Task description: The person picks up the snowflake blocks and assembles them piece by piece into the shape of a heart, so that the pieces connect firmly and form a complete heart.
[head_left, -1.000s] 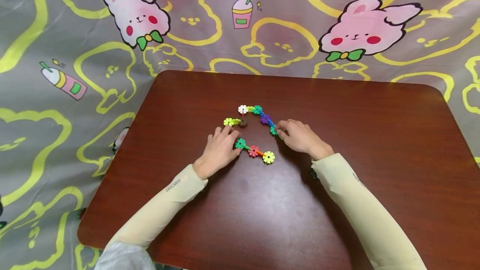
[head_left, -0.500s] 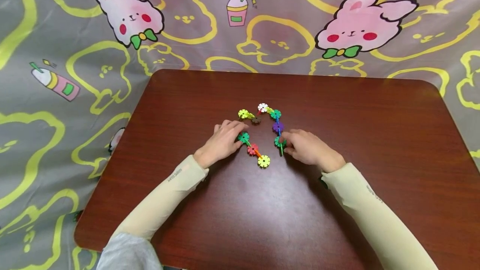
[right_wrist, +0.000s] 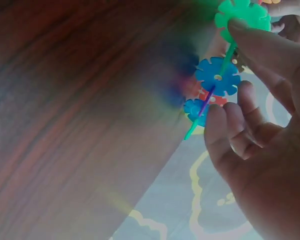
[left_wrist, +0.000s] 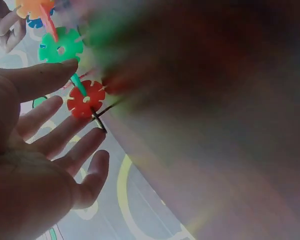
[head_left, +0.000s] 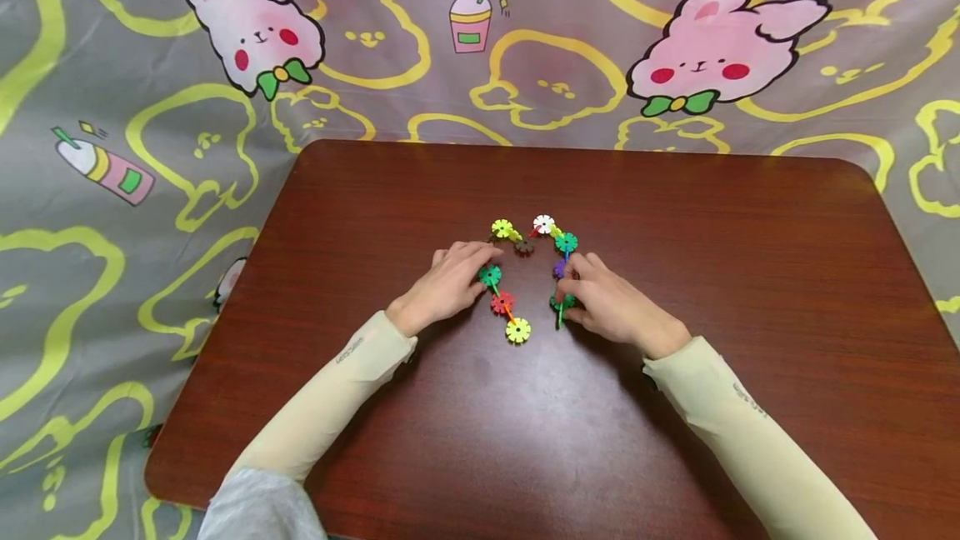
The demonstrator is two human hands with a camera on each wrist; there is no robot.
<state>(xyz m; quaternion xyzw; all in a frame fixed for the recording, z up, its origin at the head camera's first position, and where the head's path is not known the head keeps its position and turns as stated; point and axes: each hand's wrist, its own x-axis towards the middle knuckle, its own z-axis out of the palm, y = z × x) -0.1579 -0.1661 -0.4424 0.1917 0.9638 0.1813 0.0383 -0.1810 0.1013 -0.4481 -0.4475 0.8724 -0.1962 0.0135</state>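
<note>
A chain of interlocking plastic snowflake discs point(head_left: 543, 224) in several colours lies on the table, bent in an arch with a dip at its top. In the head view my left hand point(head_left: 446, 282) covers part of its left side. The left thumb lies against a green disc point(left_wrist: 60, 47), with the fingers behind the chain around a red disc point(left_wrist: 86, 100). My right hand point(head_left: 615, 298) pinches the chain's right side at a green disc point(right_wrist: 242, 20), thumb in front. Blue discs point(right_wrist: 217, 76) hang beside its curled fingers. The left end finishes in a yellow disc point(head_left: 517, 331).
The brown wooden table point(head_left: 540, 440) spreads around both hands. A grey curtain point(head_left: 420, 48) with yellow outlines and rabbit prints hangs behind and to the left of it.
The chain's top and right side have shifted right and closer to me, with the right hand moving nearer. The left side's lower end has swung left and nearer; the left hand stays almost in place.
</note>
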